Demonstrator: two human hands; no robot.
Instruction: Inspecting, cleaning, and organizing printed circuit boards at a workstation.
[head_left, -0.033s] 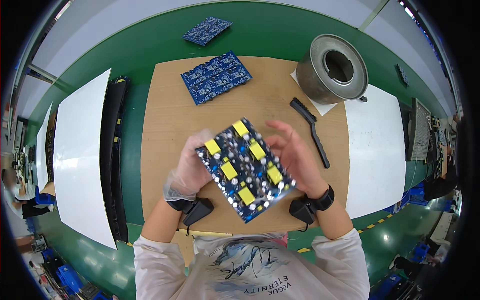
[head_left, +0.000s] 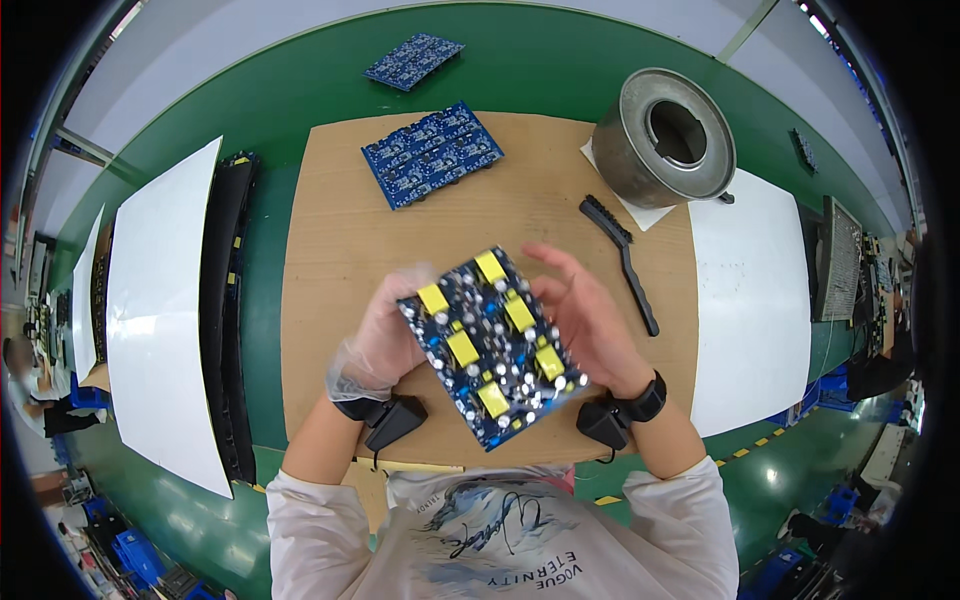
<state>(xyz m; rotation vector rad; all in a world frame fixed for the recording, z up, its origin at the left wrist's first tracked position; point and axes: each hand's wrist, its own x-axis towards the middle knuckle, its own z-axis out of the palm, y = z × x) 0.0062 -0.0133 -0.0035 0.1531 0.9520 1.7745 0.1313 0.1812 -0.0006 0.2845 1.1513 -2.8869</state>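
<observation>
Smooth green tabletop (head_left: 540, 60): I see it run beneath the work, out to the far side.
Brown rectangular cardboard sheet (head_left: 330, 220): lies central, under both hands.
Dull grey round metal pot (head_left: 632, 150): stands at far right.
Dark-blue rectangular circuit board with yellow blocks (head_left: 493, 345): held up over the near middle, tilted, its parts facing me. I judge the step in hand to be angling it; the next move calls for a steady edge grip, clear of the parts.
Bare right hand (head_left: 597, 325): fingers spread at the board's right; I cannot tell whether they touch.
Left hand in a clear film glove (head_left: 392, 325): grips the board's left edge.
Blue populated panel (head_left: 432, 155): lies far, on the cardboard.
Black long-handled brush (head_left: 627, 262): lies right, untouched, bristles at the far end.
</observation>
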